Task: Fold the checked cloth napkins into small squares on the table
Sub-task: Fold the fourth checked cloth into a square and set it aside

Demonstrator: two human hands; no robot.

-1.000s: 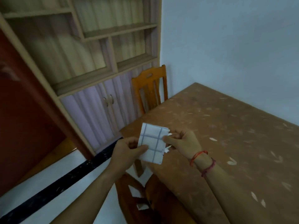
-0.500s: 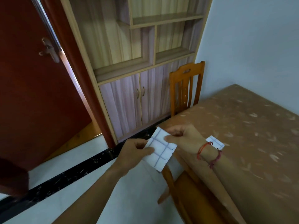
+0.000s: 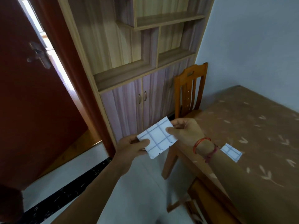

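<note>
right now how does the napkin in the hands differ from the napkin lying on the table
The held napkin is up in the air, pinched by the left hand and right hand; the table napkin lies flat on the table, untouched. The held napkin shows almost whole, while the table napkin is partly hidden behind the right wrist. Both are white with blue-grey checks.

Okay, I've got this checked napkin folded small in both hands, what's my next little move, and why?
Probably carry the held napkin rightward and lay it on the table beside the folded napkin already there. The left hand and right hand pinch it in the air off the table's edge, and it already looks like a small rectangle.
</note>
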